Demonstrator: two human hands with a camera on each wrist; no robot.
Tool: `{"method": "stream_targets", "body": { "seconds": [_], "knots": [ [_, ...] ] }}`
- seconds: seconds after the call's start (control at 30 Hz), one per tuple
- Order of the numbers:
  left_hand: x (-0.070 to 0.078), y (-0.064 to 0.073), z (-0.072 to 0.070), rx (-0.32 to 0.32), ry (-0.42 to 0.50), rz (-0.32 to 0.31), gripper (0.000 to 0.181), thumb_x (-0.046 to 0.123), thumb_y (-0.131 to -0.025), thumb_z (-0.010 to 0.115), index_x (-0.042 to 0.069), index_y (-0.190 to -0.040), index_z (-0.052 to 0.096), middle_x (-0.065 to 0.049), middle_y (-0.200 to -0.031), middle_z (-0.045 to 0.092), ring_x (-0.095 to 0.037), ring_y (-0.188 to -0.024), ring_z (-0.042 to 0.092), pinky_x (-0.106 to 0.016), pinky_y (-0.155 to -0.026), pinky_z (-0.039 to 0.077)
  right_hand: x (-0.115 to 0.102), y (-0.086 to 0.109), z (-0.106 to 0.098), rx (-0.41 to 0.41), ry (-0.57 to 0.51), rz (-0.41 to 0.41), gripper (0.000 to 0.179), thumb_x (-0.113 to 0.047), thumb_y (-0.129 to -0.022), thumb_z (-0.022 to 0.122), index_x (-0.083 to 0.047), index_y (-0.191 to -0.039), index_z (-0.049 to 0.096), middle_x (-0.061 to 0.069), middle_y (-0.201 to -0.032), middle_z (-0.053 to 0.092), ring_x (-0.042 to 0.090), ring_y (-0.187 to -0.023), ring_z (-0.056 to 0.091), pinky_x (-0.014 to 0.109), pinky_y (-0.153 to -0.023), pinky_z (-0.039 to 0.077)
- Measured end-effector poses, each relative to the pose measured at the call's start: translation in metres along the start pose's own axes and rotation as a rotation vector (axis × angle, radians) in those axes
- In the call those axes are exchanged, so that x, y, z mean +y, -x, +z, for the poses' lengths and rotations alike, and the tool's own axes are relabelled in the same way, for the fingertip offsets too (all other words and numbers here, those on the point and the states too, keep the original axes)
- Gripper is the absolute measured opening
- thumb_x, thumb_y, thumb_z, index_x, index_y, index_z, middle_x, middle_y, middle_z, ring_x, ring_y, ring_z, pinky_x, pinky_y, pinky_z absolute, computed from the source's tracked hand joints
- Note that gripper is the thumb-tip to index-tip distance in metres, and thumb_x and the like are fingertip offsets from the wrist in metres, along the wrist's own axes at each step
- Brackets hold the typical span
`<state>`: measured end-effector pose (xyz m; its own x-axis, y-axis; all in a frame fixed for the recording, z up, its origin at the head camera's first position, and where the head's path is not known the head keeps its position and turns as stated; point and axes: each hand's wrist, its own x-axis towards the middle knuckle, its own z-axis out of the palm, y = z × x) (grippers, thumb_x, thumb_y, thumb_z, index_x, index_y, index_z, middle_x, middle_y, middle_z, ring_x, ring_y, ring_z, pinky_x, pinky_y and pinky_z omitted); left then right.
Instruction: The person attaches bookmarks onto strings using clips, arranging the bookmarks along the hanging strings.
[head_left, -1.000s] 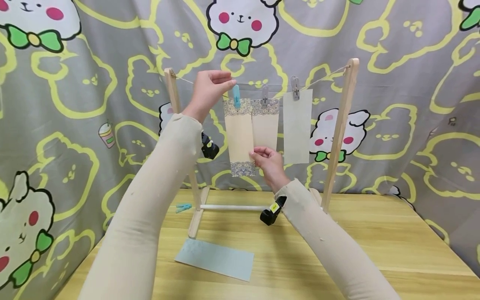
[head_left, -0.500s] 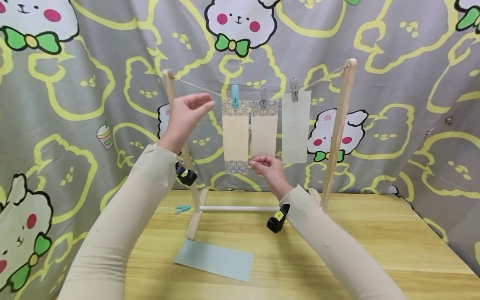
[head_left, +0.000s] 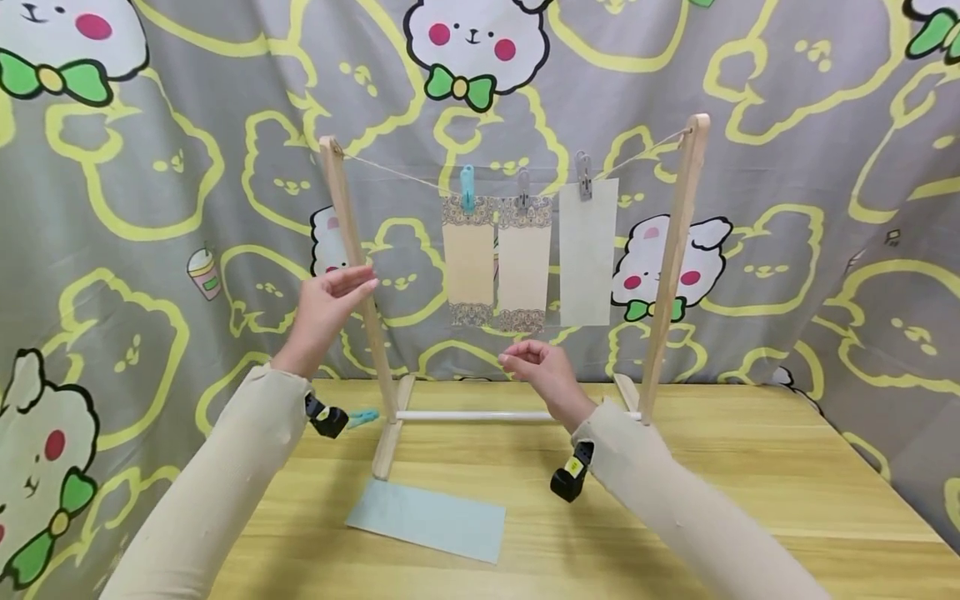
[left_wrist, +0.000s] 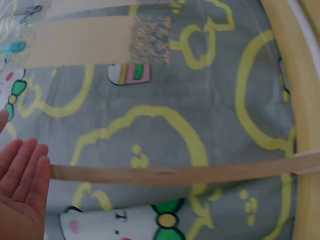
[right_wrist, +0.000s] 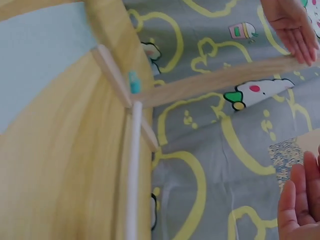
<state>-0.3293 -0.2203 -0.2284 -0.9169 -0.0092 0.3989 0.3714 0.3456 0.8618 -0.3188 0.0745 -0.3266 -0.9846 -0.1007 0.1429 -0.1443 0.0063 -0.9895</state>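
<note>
Three paper cards hang side by side from a string (head_left: 390, 171). The left one, a cream card with lace-pattern ends (head_left: 470, 262), is held up by a blue clothespin (head_left: 468, 187). Beside it, a paler patterned card (head_left: 523, 271) hangs from a grey clothespin (head_left: 523, 187). A plain pale-green card (head_left: 587, 258) is under another grey clothespin (head_left: 584, 175). My left hand (head_left: 318, 317), holding nothing, is by the left post, its fingers fairly straight in the left wrist view. My right hand (head_left: 547, 379) is below the middle card, with loosely bent fingers and nothing between them.
The string spans two wooden posts (head_left: 360, 275) joined by a white rod (head_left: 472, 415) near the tabletop (head_left: 720, 500). A light-blue card (head_left: 427, 521) lies in front of the stand. A second blue clothespin (head_left: 363, 417) lies beside the left foot. A patterned curtain (head_left: 825, 275) hangs behind.
My left hand has left the blue clothespin and moved down and left. My right hand has let go of the cream card's lower edge and dropped lower. The card now hangs freely.
</note>
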Motion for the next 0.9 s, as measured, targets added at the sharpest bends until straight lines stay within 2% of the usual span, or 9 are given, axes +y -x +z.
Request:
{"method": "stream_targets", "body": {
  "seconds": [0.17,0.37,0.5,0.63,0.77,0.9],
  "knots": [
    [-0.030,0.011,-0.005,-0.032,0.002,-0.050,0.053,0.042,-0.086,0.067,0.009,-0.127,0.059,0.000,-0.118,0.065,-0.007,-0.104,0.060,-0.035,-0.100,0.041,0.011,0.011,0.002,-0.010,0.050,0.015,0.014,-0.010,-0.086,0.069,0.000,-0.094,0.066,0.012,-0.089,0.069,0.013,-0.075,0.064,0.031,-0.075,0.054],
    [-0.064,0.026,-0.010,-0.053,0.010,-0.072,0.057,0.041,-0.088,0.065,0.005,-0.130,0.056,0.004,-0.116,0.065,-0.003,-0.104,0.057,-0.039,-0.103,0.038,0.033,0.021,0.002,-0.006,0.036,0.068,0.012,-0.006,-0.084,0.069,0.001,-0.093,0.066,0.009,-0.087,0.070,0.015,-0.076,0.064,0.031,-0.075,0.054],
    [-0.083,0.036,-0.013,-0.049,-0.013,-0.116,0.058,0.044,-0.087,0.064,0.005,-0.130,0.056,0.006,-0.115,0.064,-0.003,-0.104,0.056,-0.035,-0.100,0.039,0.049,0.030,0.001,-0.033,0.033,0.084,0.011,-0.004,-0.085,0.066,0.002,-0.095,0.065,0.006,-0.087,0.070,0.015,-0.078,0.064,0.034,-0.077,0.054],
    [-0.101,0.042,-0.018,-0.043,-0.045,-0.143,0.057,0.044,-0.088,0.063,0.005,-0.130,0.056,0.000,-0.120,0.063,-0.004,-0.103,0.057,-0.029,-0.097,0.041,0.060,0.040,0.002,-0.093,0.033,0.073,0.015,-0.003,-0.086,0.064,0.006,-0.098,0.064,0.007,-0.090,0.070,0.014,-0.079,0.064,0.038,-0.079,0.053],
    [-0.122,0.048,-0.023,-0.024,-0.077,-0.175,0.058,0.046,-0.088,0.062,0.006,-0.130,0.056,-0.002,-0.120,0.062,0.000,-0.098,0.057,-0.018,-0.089,0.044,0.068,0.049,0.007,-0.153,0.050,0.079,0.017,-0.005,-0.086,0.065,0.006,-0.099,0.064,0.007,-0.092,0.070,0.014,-0.081,0.064,0.038,-0.080,0.052],
    [-0.147,0.054,-0.026,-0.016,-0.100,-0.215,0.059,0.045,-0.089,0.061,0.003,-0.130,0.055,-0.002,-0.119,0.062,0.004,-0.094,0.056,-0.013,-0.083,0.044,0.076,0.059,0.011,-0.217,0.062,0.094,0.018,-0.007,-0.086,0.066,0.007,-0.098,0.064,0.011,-0.094,0.070,0.016,-0.084,0.064,0.040,-0.081,0.052]
  ]
}}
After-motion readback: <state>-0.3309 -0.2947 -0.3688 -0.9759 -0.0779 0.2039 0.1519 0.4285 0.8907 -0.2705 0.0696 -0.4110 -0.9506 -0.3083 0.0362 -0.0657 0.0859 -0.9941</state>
